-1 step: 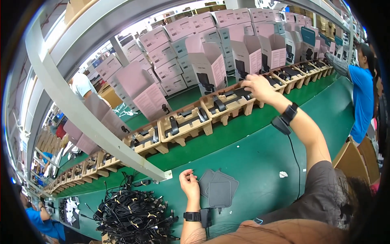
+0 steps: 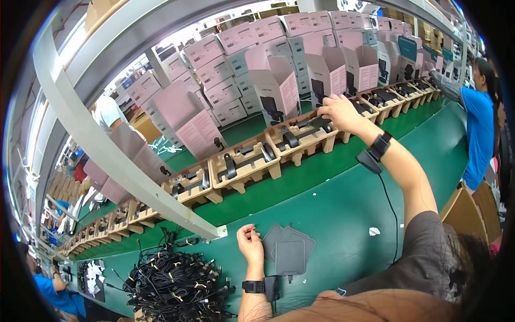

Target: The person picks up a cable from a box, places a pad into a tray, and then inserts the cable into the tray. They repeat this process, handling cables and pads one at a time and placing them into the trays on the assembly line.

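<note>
My right hand [image 2: 341, 114] reaches over a brown moulded-pulp tray [image 2: 296, 154], its fingers bent down on a dark grey flat pad [image 2: 322, 126] at the tray's right end. A black curved stand part [image 2: 289, 138] lies in the same tray. Nearer to me, my left hand [image 2: 250, 242] rests just above the green table, fingers loosely curled and apart, with nothing seen in them. Right beside it, several grey square pads [image 2: 290, 256] with short plugs lie overlapping. Each wrist wears a black strapped device.
A big heap of bundled black cables [image 2: 177, 282] sits left of my left hand. A grey metal post [image 2: 123, 161] slants across the left side. Similar trays run along the table, with opened cartons [image 2: 272, 88] behind them. A person in blue [image 2: 477, 129] stands far right.
My right hand has lifted very slightly, by the pad in the tray. My left hand has stayed in place.
</note>
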Demonstrator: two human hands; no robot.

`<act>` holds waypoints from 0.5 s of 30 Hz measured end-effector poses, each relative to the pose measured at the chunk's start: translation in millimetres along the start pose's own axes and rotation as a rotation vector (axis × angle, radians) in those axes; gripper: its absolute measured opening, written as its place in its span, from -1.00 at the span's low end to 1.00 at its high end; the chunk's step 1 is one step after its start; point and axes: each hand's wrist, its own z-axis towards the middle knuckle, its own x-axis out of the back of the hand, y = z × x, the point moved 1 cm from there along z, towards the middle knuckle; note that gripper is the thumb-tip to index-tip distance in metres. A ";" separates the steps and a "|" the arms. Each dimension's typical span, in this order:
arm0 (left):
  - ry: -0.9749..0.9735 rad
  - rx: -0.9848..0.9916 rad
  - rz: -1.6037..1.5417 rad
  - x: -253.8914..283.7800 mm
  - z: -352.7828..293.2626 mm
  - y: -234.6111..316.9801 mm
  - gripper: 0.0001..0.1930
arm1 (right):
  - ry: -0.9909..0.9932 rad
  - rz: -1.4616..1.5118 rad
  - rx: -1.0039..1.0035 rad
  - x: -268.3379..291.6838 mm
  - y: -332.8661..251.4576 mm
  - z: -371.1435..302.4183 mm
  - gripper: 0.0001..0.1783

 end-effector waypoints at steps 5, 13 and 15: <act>0.000 0.012 -0.025 2.6 -0.4 -2.9 -0.86 | -0.121 -0.245 0.249 -26.6 3.5 38.0 -0.91; 0.020 0.019 -0.016 13.1 3.6 -10.2 -0.89 | -0.277 -0.346 0.557 -49.1 -18.6 72.5 -0.83; 0.020 0.028 -0.012 14.5 3.1 -9.4 -0.89 | -0.281 -0.255 0.662 -51.7 -27.5 75.5 -0.78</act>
